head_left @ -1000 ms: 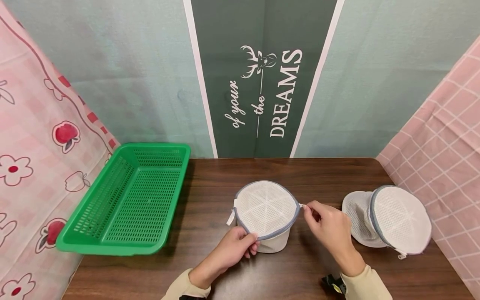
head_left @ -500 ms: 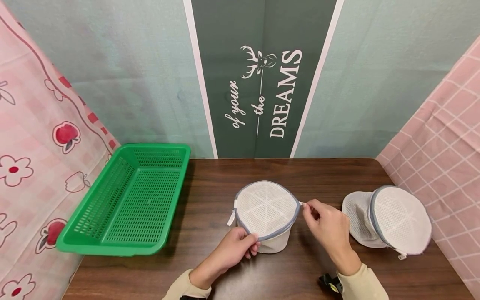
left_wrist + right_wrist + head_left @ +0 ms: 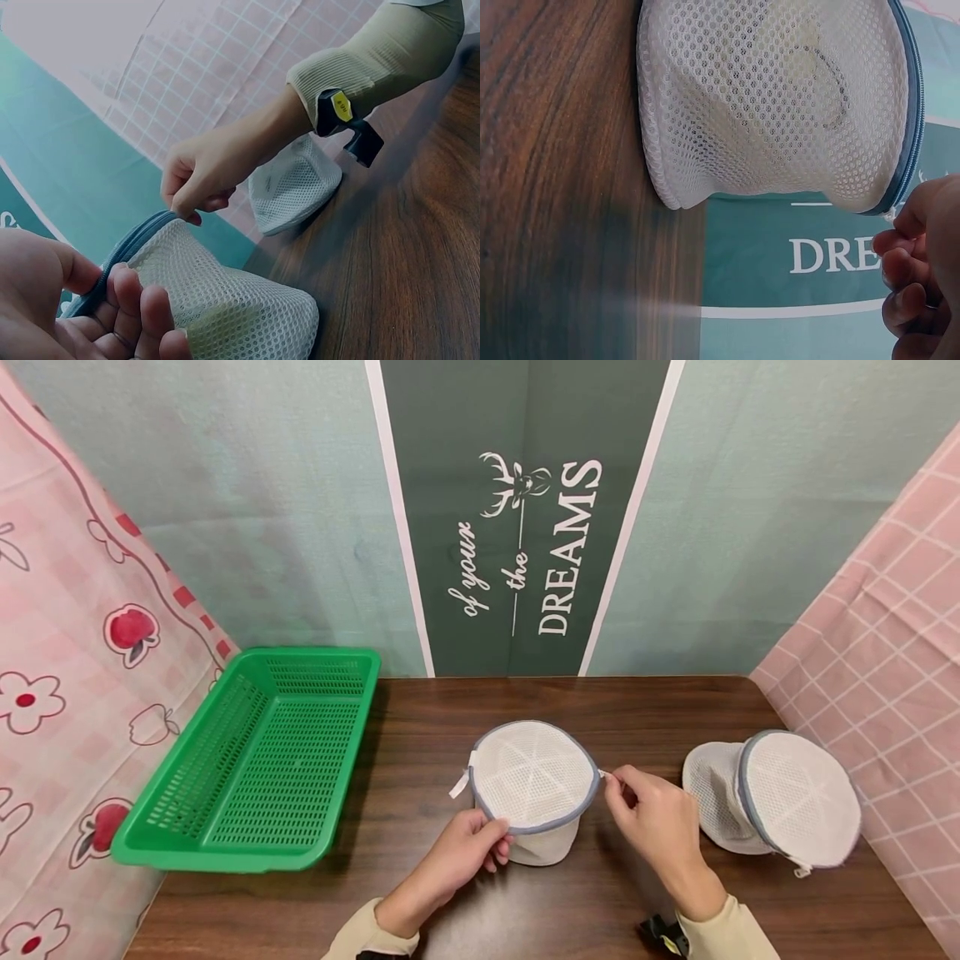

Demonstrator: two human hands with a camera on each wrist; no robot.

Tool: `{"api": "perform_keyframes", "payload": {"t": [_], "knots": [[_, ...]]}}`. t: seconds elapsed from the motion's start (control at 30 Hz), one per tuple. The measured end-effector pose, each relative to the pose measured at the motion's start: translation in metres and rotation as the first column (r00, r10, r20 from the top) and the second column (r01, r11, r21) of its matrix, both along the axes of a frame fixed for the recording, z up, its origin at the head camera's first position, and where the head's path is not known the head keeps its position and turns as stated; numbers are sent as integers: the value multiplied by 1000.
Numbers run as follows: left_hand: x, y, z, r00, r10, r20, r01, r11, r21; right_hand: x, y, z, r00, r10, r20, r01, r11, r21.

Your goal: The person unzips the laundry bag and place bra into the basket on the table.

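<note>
A white mesh laundry bag (image 3: 534, 777) with a grey-blue zipper edge stands on the table in front of me. At the near left of its round lid, my left hand (image 3: 459, 853) pinches the zipper edge between thumb and fingers. My right hand (image 3: 658, 818) pinches the small zipper pull (image 3: 604, 772) at the lid's right corner; the fingertips mostly hide it. A white fabric tab (image 3: 459, 783) sticks out on the left side. Something pale yellowish shows faintly through the mesh (image 3: 780, 82) in the right wrist view.
Another white mesh laundry bag (image 3: 802, 797) leans tilted at the right, its zipper pull (image 3: 802, 872) hanging at the near edge. On the left stands a green perforated basket (image 3: 348, 777). Patterned cloths hang behind the brown table (image 3: 585, 910) and at both sides.
My left hand has shifted slightly up and left along the bag's edge. The fabric tab has swung a little outward. My right hand stays nearly in place at the zipper pull.
</note>
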State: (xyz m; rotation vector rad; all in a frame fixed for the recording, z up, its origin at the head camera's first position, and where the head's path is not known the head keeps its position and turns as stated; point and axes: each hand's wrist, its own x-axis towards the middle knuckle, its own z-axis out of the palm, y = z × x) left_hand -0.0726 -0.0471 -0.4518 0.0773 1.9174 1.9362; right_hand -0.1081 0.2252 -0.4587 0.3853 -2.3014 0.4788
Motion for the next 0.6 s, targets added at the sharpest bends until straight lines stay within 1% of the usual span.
{"api": "perform_keyframes", "payload": {"t": [0.3, 0.6], "knots": [[-1, -4, 2, 999, 35, -4, -35, 999, 11, 5, -3, 1, 1000, 20, -2, -20, 1000, -22], [-8, -8, 1, 996, 89, -15, -88, 995, 47, 15, -7, 5, 998, 59, 12, -59, 998, -38]]}}
